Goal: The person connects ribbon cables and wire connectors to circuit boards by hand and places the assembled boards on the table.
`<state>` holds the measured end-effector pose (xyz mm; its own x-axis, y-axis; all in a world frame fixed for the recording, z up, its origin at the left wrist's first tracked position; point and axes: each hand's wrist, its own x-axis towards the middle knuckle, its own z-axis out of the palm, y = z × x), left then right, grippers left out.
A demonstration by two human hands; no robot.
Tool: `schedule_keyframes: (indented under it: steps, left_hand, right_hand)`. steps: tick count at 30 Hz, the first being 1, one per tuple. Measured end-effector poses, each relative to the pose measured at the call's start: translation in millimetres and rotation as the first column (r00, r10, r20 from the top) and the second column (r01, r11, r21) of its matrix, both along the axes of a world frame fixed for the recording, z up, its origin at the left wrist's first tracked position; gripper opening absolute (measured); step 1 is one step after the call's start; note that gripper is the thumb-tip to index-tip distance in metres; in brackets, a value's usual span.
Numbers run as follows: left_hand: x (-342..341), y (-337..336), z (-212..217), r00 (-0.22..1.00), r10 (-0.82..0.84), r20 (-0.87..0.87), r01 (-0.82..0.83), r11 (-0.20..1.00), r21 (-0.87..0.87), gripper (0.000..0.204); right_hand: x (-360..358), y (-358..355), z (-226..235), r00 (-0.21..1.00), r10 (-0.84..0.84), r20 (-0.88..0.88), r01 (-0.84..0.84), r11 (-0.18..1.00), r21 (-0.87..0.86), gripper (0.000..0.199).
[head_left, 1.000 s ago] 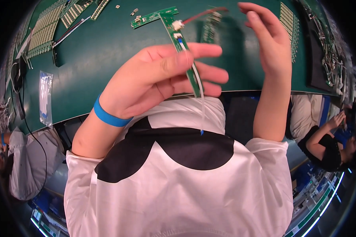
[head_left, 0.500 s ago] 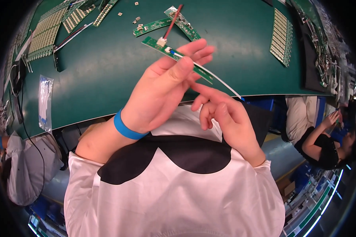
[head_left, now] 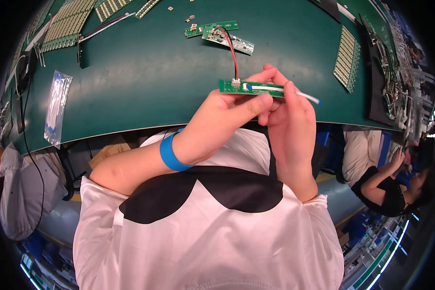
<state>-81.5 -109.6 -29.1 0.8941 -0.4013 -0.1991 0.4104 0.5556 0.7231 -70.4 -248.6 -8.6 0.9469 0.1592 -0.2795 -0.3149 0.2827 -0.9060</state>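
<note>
Green workbench [head_left: 140, 82] spans the room; far left of the left fingers, a clear plastic bag [head_left: 58, 108] of white strips lies nearer the body than some gold-dotted panels [head_left: 67, 24]. Left hand [head_left: 212, 117], banded in blue at the wrist, holds a slim green circuit board [head_left: 225, 87], thumb at its near edge, fingers behind. Its long axis runs left to right, bridging both hands; the left holds more of it. Beyond the left fingertips lie two loose boards [head_left: 241, 45], toward which a red-and-black lead [head_left: 235, 60] arches. A white flat cable [head_left: 270, 89] follows the board rightward to the right hand [head_left: 296, 121], whose thumb and finger close on it at the board's end; whether they also grip the board, I cannot tell. Its blue tip [head_left: 319, 102] juts free, right of the right thumb. Farther right lies another dotted panel [head_left: 344, 60].
</note>
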Motion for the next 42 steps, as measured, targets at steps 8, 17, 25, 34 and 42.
schedule_keyframes:
  steps: [8,17,25,34,42]
  left_hand:
    - [-24,56,13,0.985,-0.175,0.006,0.167,0.952,0.256,0.038]
    - [-6,102,15,0.924,0.187,0.333,-0.363,0.699,0.616,0.030]
    - [-22,92,13,0.942,-0.276,-0.189,0.279,0.960,-0.010,0.052]
    - [-32,102,8,0.955,-0.283,-0.091,0.210,0.859,-0.466,0.055]
    - [-32,104,26,0.979,-0.198,-0.043,0.169,0.915,-0.365,0.079]
  right_hand:
    - [16,-22,16,0.973,0.062,0.222,-0.043,0.995,-0.089,0.042]
    - [24,-30,58,0.924,0.229,0.305,-0.151,0.954,-0.259,0.032]
    - [25,-21,83,0.827,0.420,0.373,-0.302,0.893,-0.334,0.041]
    - [27,-28,73,0.797,0.428,0.426,-0.361,0.903,-0.231,0.040]
    - [18,-47,62,0.797,0.339,0.500,-0.222,0.934,-0.280,0.039]
